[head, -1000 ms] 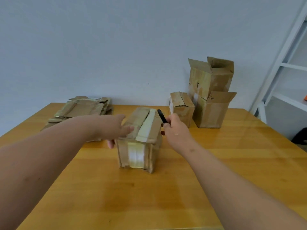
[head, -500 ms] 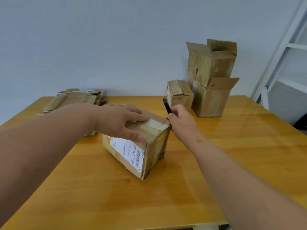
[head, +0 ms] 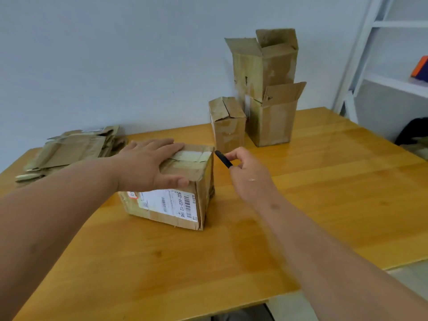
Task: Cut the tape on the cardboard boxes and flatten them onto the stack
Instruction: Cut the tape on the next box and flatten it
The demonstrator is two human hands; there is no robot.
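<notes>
A taped cardboard box [head: 176, 205] with a white shipping label lies on its side in the middle of the wooden table [head: 231, 262]. My left hand [head: 148, 165] rests flat on its top, fingers straight across the tape strip, thumb on the near edge. My right hand [head: 247, 172] pinches a small black cutter [head: 223, 159] just right of the box's top right corner, its tip a little clear of the cardboard. A stack of flattened boxes [head: 69, 151] lies at the back left.
A small closed box [head: 228, 123] stands behind the taped one. Right of it, two open boxes [head: 271, 93] are stacked one on the other against the wall. A white shelf frame [head: 375, 54] rises at the far right.
The box has been tipped over and turned, so its label side faces me. My left hand moved onto its top. My right hand with the cutter drew slightly away to the right.
</notes>
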